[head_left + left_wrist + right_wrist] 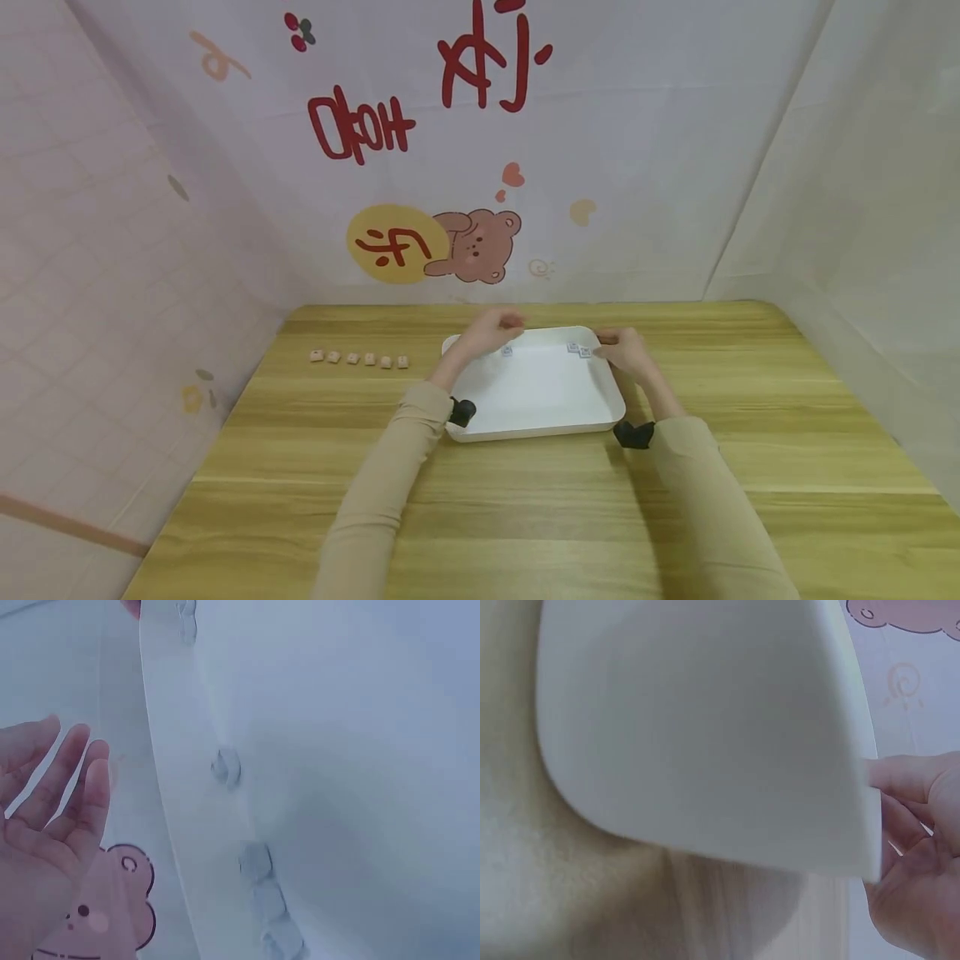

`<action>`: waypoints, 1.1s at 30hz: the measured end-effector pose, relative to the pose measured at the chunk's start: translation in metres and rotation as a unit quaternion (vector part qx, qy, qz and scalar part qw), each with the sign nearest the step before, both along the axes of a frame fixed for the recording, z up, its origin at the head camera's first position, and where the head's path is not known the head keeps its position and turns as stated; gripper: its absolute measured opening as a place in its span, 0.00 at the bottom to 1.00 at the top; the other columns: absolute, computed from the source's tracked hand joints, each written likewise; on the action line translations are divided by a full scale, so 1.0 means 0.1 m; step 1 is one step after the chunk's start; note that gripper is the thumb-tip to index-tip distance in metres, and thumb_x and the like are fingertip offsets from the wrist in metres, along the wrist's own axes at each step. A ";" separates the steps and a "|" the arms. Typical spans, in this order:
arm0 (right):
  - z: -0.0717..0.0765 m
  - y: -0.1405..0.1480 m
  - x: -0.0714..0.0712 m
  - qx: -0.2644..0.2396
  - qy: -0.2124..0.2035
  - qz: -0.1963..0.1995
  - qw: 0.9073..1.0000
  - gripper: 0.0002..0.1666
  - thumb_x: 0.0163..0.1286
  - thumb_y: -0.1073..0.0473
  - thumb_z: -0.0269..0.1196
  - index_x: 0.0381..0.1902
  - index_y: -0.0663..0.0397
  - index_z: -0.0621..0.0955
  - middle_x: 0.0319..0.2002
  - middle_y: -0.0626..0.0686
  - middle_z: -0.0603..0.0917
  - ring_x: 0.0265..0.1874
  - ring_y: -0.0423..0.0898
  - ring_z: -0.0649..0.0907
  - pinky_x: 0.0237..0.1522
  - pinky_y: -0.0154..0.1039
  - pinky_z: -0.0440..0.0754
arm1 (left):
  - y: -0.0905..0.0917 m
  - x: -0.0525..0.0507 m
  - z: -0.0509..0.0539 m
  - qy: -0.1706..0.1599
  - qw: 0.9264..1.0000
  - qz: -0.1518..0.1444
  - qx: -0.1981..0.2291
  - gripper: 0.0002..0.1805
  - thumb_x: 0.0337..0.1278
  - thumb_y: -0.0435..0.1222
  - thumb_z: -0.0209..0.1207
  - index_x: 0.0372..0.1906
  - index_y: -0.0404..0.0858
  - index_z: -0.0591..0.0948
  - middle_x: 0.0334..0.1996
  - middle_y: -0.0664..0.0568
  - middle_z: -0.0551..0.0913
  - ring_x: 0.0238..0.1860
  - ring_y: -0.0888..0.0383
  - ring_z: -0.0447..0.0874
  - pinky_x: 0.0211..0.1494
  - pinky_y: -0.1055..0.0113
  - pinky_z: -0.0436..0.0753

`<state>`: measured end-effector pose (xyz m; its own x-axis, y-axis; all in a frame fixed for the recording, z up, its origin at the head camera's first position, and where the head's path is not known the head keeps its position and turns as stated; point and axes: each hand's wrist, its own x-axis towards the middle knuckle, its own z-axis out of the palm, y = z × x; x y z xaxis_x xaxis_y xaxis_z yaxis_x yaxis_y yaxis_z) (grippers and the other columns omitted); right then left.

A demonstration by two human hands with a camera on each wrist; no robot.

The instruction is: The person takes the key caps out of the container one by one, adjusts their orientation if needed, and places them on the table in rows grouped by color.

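Note:
A shallow white tray (540, 396) with rounded corners lies in the middle of the wooden table. Inside, along its far side, sit small pale square pieces that look like keycaps (584, 352); the left wrist view shows several of these keycap-like pieces (227, 766) by the wall. My right hand (628, 352) pinches the tray's far right rim, thumb inside and fingers outside in the right wrist view. Over the far left rim hovers my left hand (486, 333), its fingers loosely bent with nothing between them. That forearm hides part of the tray's left side.
To the left of the tray, several small pale square pieces (370, 359) stand in a row on the table (525, 517). A white printed cloth (637, 167) hangs behind the table's far edge, with more cloth at both sides.

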<state>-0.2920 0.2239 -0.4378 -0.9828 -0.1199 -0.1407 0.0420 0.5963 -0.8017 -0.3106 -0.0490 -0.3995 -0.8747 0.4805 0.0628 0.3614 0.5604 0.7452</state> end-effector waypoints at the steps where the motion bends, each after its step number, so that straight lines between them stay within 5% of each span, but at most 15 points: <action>1: 0.00 0.00 0.00 -0.002 -0.003 -0.001 1.000 0.29 0.68 0.65 0.55 0.66 0.65 0.67 0.63 0.68 0.71 0.60 0.63 0.75 0.57 0.52 0.78 | 0.04 -0.01 0.00 0.000 1.000 -0.003 0.001 0.17 0.66 0.33 0.54 0.57 0.34 0.77 0.52 0.42 0.82 0.55 0.49 0.79 0.58 0.60 0.79; 9: 0.05 -0.02 -0.01 -0.015 -0.014 0.035 0.999 0.31 0.67 0.69 0.53 0.68 0.64 0.64 0.65 0.70 0.68 0.61 0.63 0.74 0.55 0.49 0.79 | 0.09 -0.05 -0.10 -0.026 1.000 0.009 -0.013 0.15 0.64 0.30 0.55 0.53 0.30 0.79 0.49 0.41 0.84 0.52 0.49 0.82 0.55 0.63 0.81; 16: 0.08 -0.03 0.00 -0.016 -0.010 0.024 1.000 0.32 0.64 0.71 0.52 0.67 0.66 0.65 0.65 0.71 0.68 0.60 0.63 0.74 0.55 0.47 0.77 | 0.03 -0.07 -0.22 -0.037 0.999 0.025 -0.026 0.15 0.60 0.25 0.56 0.51 0.29 0.80 0.49 0.40 0.84 0.53 0.49 0.82 0.56 0.63 0.81; 25: 0.09 -0.05 0.03 -0.014 -0.023 0.002 1.000 0.34 0.60 0.73 0.53 0.67 0.65 0.66 0.59 0.73 0.73 0.44 0.54 0.78 0.38 0.37 0.80 | 0.02 -0.08 -0.33 -0.019 0.998 0.032 -0.049 0.17 0.52 0.20 0.58 0.49 0.30 0.81 0.45 0.41 0.85 0.49 0.49 0.83 0.55 0.63 0.81; 33: 0.10 -0.05 0.05 -0.016 -0.036 -0.007 0.999 0.33 0.62 0.72 0.53 0.67 0.64 0.66 0.60 0.72 0.73 0.43 0.53 0.78 0.38 0.37 0.80 | 0.02 -0.06 -0.36 -0.036 0.998 0.022 -0.040 0.21 0.44 0.16 0.61 0.48 0.28 0.82 0.37 0.38 0.85 0.40 0.50 0.84 0.44 0.69 0.84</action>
<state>-0.2871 0.2190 -0.4280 -0.9717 -0.1128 -0.2074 0.1080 0.5689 -0.8153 -0.3170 -0.0467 -0.4357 -0.8957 0.4430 -0.0387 0.2824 0.6338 0.7201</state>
